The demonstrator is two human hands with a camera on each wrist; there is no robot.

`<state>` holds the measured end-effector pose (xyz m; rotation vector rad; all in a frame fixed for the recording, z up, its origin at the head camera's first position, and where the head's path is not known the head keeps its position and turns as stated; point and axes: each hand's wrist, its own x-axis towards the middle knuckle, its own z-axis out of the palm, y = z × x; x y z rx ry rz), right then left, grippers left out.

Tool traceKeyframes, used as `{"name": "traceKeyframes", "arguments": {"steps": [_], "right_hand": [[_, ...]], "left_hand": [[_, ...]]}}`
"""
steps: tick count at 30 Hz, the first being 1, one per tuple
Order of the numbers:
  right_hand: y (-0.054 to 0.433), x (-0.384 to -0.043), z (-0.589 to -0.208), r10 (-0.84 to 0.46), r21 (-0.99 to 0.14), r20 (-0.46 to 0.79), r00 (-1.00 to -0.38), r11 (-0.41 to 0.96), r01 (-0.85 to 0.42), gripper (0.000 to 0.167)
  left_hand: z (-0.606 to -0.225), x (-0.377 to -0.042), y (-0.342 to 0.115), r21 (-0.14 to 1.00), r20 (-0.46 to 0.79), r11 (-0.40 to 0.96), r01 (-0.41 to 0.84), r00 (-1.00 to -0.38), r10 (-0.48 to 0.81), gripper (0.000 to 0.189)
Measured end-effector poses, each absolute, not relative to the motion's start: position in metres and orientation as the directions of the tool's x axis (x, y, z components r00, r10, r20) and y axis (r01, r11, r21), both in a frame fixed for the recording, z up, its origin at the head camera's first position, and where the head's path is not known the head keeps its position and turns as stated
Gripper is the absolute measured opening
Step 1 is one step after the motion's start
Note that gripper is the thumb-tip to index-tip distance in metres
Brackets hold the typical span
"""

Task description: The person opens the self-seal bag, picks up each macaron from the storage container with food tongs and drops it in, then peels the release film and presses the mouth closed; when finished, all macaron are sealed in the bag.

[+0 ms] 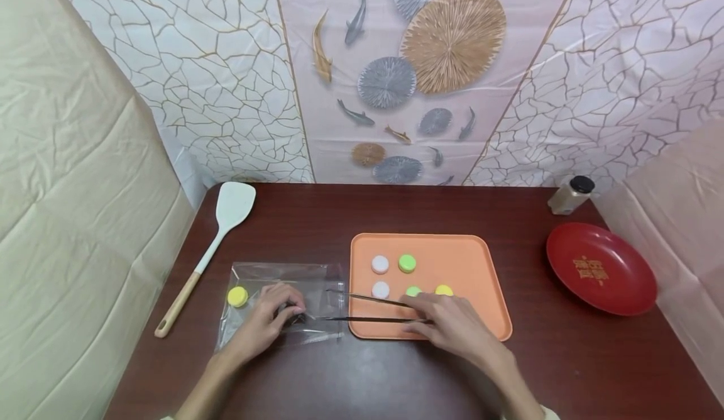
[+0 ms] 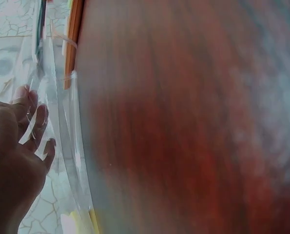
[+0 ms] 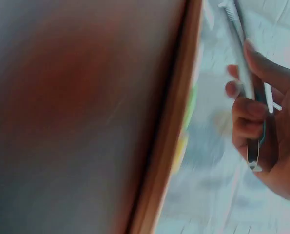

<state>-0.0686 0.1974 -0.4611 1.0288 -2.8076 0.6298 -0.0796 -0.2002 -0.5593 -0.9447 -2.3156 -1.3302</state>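
Note:
A clear plastic bag (image 1: 317,275) lies flat left of an orange tray (image 1: 464,263). My left hand (image 1: 277,310) pinches the bag's film near its open side; in the left wrist view the fingers (image 2: 40,117) curl on the clear plastic. At the bag's far left sits a yellow macaron (image 1: 237,296). My right hand (image 1: 452,322) holds metal tongs (image 1: 373,319) over the tray's near part. The tongs' arms are spread, nothing shows between them, and their tips reach the bag. On the tray are two white macarons (image 1: 380,264), two green macarons (image 1: 407,263) and another yellow macaron (image 1: 444,290), partly hidden.
A white spatula (image 1: 234,203) with a wooden handle lies at the table's left. To the right stands a red oval plate (image 1: 616,269), tilted in view. Behind it, a black-lidded jar (image 1: 568,195) is near the back right corner. Patterned cloth (image 1: 237,93) hangs behind the table.

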Motion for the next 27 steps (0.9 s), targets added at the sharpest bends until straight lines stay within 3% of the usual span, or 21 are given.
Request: {"name": "traceKeyframes", "arguments": {"steps": [6, 13, 20, 27], "right_hand": [[0.279, -0.048, -0.469, -0.443, -0.372, 0.312, -0.841, 0.758, -0.537, 0.045], [0.348, -0.022, -0.470, -0.224, -0.359, 0.205, -0.953, 0.888, -0.286, 0.048], [0.370, -0.016, -0.472, -0.161, -0.352, 0.097, -0.982, 0.918, -0.185, 0.051], [0.370, -0.016, -0.474, -0.171, -0.347, 0.049, -0.984, 0.921, -0.177, 0.046]], "left_hand": [[-0.538, -0.073, -0.194, 0.640, 0.554, 0.349, 0.684, -0.726, 0.406, 0.008], [-0.524, -0.066, -0.194, 0.654, 0.481, 0.423, 0.627, -0.777, 0.407, 0.005], [-0.523, -0.065, -0.195, 0.659, 0.495, 0.416, 0.626, -0.778, 0.387, 0.027], [-0.518, -0.065, -0.193, 0.590, 0.607, 0.392, 0.705, -0.708, 0.360, 0.031]]}}
